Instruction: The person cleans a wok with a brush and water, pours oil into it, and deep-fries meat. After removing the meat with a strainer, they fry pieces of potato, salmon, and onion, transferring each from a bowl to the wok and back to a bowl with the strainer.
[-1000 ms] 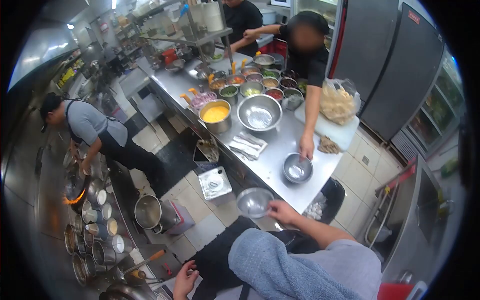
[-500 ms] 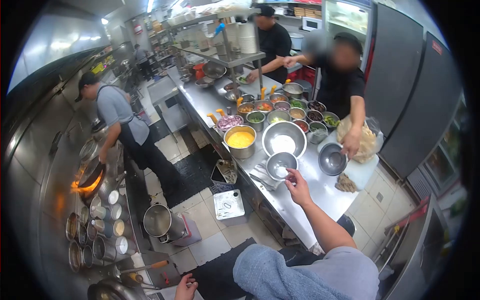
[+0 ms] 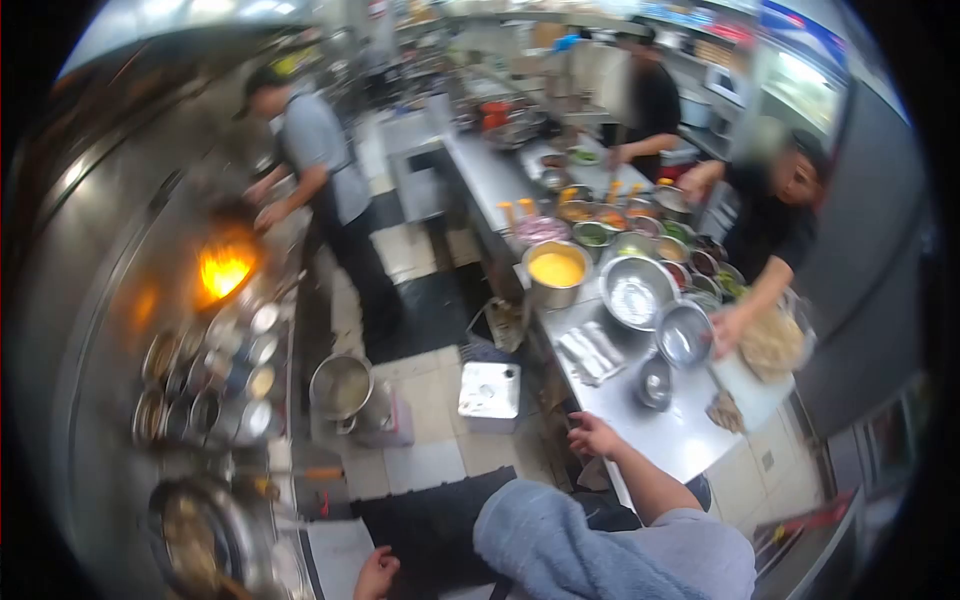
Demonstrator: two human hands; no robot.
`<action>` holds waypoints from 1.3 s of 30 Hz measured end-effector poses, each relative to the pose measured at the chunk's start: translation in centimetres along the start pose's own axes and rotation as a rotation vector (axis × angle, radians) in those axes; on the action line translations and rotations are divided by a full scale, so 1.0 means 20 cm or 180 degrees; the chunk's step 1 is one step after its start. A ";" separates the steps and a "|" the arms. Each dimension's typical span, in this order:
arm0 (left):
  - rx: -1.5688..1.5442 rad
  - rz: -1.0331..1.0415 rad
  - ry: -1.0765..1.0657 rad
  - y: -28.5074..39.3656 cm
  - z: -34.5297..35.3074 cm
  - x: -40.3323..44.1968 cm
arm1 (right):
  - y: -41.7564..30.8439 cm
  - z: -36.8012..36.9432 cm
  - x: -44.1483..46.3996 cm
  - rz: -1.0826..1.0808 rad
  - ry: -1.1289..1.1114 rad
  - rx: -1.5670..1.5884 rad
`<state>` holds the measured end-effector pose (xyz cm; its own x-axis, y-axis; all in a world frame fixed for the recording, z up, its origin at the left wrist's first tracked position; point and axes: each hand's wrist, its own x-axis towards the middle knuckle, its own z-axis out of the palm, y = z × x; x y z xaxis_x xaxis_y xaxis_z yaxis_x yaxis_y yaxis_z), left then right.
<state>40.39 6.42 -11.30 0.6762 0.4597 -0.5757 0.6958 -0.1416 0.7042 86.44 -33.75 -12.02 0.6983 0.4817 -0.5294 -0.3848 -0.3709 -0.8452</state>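
My right hand (image 3: 592, 437) is off the front edge of the steel counter (image 3: 690, 445), holding nothing, its fingers partly spread. A small metal bowl (image 3: 655, 385) sits on the counter beyond it. Behind that bowl, a co-worker's hand (image 3: 728, 330) is at the rim of another metal bowl (image 3: 684, 334), beside a large empty mixing bowl (image 3: 637, 292). My left hand (image 3: 377, 574) is low in the view, near a pale board (image 3: 338, 555), with fingers slightly curled and nothing visible in them. A blue towel (image 3: 535, 530) lies over my shoulder.
A pot of yellow liquid (image 3: 556, 270) and folded cloths (image 3: 591, 352) are on the counter. On the left, a person (image 3: 318, 150) works by a burner flame (image 3: 225, 270). A large pot (image 3: 342, 388) and a white-lidded container (image 3: 490, 391) stand in the aisle. A wok (image 3: 195, 535) is lower left.
The view has swung left. My right hand has let go of its bowl, now on the counter, and drawn back. The co-worker's bowl has moved beside the mixing bowl.
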 end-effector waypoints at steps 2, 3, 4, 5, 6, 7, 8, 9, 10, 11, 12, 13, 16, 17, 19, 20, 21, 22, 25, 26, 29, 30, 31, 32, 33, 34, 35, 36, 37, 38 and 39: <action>-0.0484 -0.0214 0.0068 -0.14 0.01 0.02 | -0.08 -0.03 0.03 0.0043 -0.0085 0.0177; -0.1053 -0.0237 0.0173 -0.26 0.04 0.05 | -0.10 -0.03 0.05 -0.0024 -0.0149 0.0121; -0.1142 -0.0306 0.0270 -0.39 0.06 0.07 | -0.11 -0.01 0.08 -0.0132 -0.0256 0.0161; -0.1344 -0.0566 0.0458 -0.49 0.07 0.06 | -0.13 0.04 0.09 -0.0183 -0.0235 0.0105; -0.1171 -0.0788 0.0684 -0.74 0.11 0.11 | -0.12 0.08 0.11 -0.0158 -0.0309 0.0250; -0.1062 -0.1172 0.1054 -0.80 0.13 0.02 | -0.12 0.11 0.12 -0.0202 -0.0502 0.0167; -0.0731 -0.1688 0.1068 -0.86 0.13 -0.03 | 0.00 0.10 0.18 -0.0286 -0.0778 0.0201; -0.0367 -0.2157 0.0976 -0.93 0.14 -0.09 | 0.07 0.11 0.26 -0.0373 -0.0976 0.0288; -0.0517 -0.2243 0.1077 -1.00 0.18 -0.16 | 0.05 0.15 0.28 -0.0361 -0.1077 0.0053; -0.0630 -0.2330 0.1007 -1.07 0.20 -0.20 | 0.02 0.20 0.29 -0.0298 -0.1156 -0.0205; -0.0716 -0.2385 0.0908 -1.10 0.20 -0.23 | 0.00 0.25 0.29 -0.0251 -0.1222 -0.0397; -0.0770 -0.2390 0.0940 -1.11 0.23 -0.25 | -0.03 0.27 0.30 -0.0233 -0.1285 -0.0560; -0.1479 -0.2433 0.1183 -1.10 0.32 -0.30 | -0.12 0.31 0.32 -0.0205 -0.1419 -0.0922; -0.1749 -0.2463 0.1280 -1.09 0.35 -0.29 | -0.15 0.31 0.31 -0.0193 -0.1454 -0.1021; -0.2072 -0.2505 0.1383 -1.07 0.40 -0.26 | -0.21 0.31 0.32 -0.0202 -0.1524 -0.1201; -0.2352 -0.2526 0.1573 -1.07 0.40 -0.24 | -0.24 0.32 0.33 -0.0213 -0.1547 -0.1277; -0.2630 -0.2543 0.1763 -1.07 0.40 -0.22 | -0.26 0.31 0.33 -0.0209 -0.1576 -0.1349; -0.2841 -0.2530 0.1907 -1.09 0.37 -0.21 | -0.28 0.30 0.33 -0.0211 -0.1602 -0.1421; -0.2738 -0.2838 0.3367 -1.10 0.27 -0.18 | -0.36 0.30 0.34 -0.0214 -0.1689 -0.1623; -0.2832 -0.3013 0.3648 -1.10 0.18 -0.19 | -0.39 0.31 0.35 -0.0217 -0.1715 -0.1691; -0.3226 -0.2368 0.2325 -1.38 -0.02 -0.10 | -0.43 0.34 0.37 -0.0308 -0.1740 -0.1885; -0.3477 -0.1897 0.2050 -1.21 -0.13 -0.15 | -0.41 0.38 0.40 -0.0614 -0.1739 -0.2027; -0.3714 -0.1078 0.2046 -1.07 -0.23 -0.23 | -0.47 0.44 0.39 -0.0609 -0.1727 -0.2063; -0.3903 -0.0245 0.2034 -0.91 -0.32 -0.31 | -0.61 0.59 0.35 -0.0364 -0.2087 -0.2338; -0.4572 0.0093 0.2449 -0.69 -0.45 -0.42 | -0.70 0.69 0.33 -0.0118 -0.2461 -0.2590; -0.5210 0.0460 0.2887 -0.49 -0.58 -0.52 | -0.69 0.74 0.40 -0.0131 -0.2491 -0.2580; -0.5329 0.0944 0.3293 -0.38 -0.68 -0.57 | -0.68 0.81 0.53 -0.0167 -0.2637 -0.2577; -0.5451 0.1471 0.3310 -0.30 -0.80 -0.62 | -0.68 0.89 0.61 -0.0209 -0.2799 -0.2577; -0.5856 0.1840 0.3333 -0.31 -0.96 -0.61 | -0.76 1.06 0.53 -0.0105 -0.2613 -0.2455; -0.5839 0.1804 0.4156 -0.31 -1.11 -0.59 | -0.76 1.17 0.57 -0.0307 -0.2652 -0.2767; -0.6138 0.1649 0.3776 -0.50 -1.27 -0.56 | -0.77 1.27 0.60 -0.0523 -0.2662 -0.3074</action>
<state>19.66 24.95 -1.43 -0.2264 0.8977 -0.3779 -0.8628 -0.0048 0.5055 85.45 -2.08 -7.32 -0.0280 0.7946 -0.6065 0.5047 -0.5125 -0.6947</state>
